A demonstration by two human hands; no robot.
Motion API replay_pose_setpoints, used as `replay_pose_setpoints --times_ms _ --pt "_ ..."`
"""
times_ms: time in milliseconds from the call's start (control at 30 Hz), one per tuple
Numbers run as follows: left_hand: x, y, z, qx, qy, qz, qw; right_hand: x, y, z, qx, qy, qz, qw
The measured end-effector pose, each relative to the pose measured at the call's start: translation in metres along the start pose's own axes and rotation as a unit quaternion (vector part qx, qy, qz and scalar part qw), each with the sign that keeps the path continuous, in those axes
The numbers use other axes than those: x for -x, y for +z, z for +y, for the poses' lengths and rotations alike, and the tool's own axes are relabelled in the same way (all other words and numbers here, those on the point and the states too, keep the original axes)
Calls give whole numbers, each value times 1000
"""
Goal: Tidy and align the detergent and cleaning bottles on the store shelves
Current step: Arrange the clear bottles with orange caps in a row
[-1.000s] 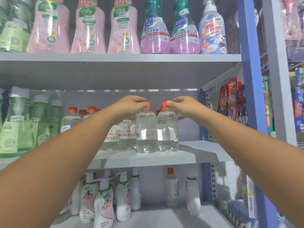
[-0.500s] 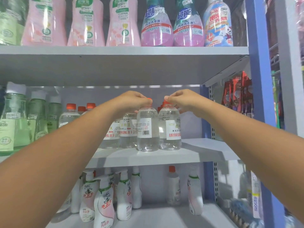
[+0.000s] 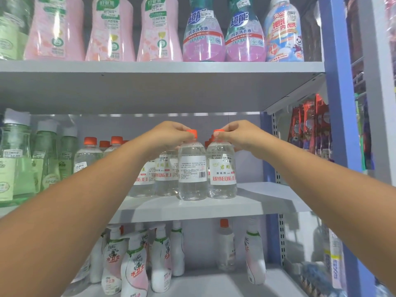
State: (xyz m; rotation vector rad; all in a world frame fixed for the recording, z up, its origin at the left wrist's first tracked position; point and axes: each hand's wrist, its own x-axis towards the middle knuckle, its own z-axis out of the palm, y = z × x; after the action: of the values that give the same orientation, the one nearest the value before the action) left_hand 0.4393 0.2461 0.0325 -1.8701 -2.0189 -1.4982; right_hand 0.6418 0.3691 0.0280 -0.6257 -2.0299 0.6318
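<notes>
Store shelving of grey boards on blue uprights fills the view, three tiers stocked with cleaning products. On the middle shelf (image 3: 252,202), near its front edge, two clear bottles stand upright side by side, touching. The left hand (image 3: 169,136) curls its fingers round the orange cap of the left clear bottle (image 3: 192,174), whose label shows small print and a barcode. The right hand (image 3: 237,135) pinches the orange cap of the right clear bottle (image 3: 221,174), whose label faces forward with red lettering and a small price sticker. Both forearms reach in from the lower corners of the frame.

Just behind and to the left of this pair stand more clear bottles (image 3: 162,174) with the same white labels and orange caps, running back along the shelf and partly hidden by the left forearm. Further left on the same shelf are tall green bottles (image 3: 17,159) with white caps.

On the top shelf (image 3: 162,67) stand pink bottles (image 3: 109,31), then two purple bottles (image 3: 203,37) with green necks, then a blue and white bottle (image 3: 284,33) at the right end.

On the bottom shelf (image 3: 214,284) is a cluster of white and pink bottles (image 3: 135,269), some leaning, one small clear bottle (image 3: 226,247) with an orange cap behind them, and another white and pink bottle (image 3: 255,258) apart to the right.

Beyond the right upright hang red packets (image 3: 308,125).
</notes>
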Motion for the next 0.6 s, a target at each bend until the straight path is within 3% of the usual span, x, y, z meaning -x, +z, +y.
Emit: replay_pose_setpoints --times_ms 233,433,600 --pt "3 7 1 -31 -7 44 999 4 2 -2 -1 -1 0 1000" --pt "3 6 3 -6 0 13 1000 8 1 -2 -7 -12 13 1000" --pt "4 9 3 -17 5 46 999 10 3 -6 14 5 24 1000"
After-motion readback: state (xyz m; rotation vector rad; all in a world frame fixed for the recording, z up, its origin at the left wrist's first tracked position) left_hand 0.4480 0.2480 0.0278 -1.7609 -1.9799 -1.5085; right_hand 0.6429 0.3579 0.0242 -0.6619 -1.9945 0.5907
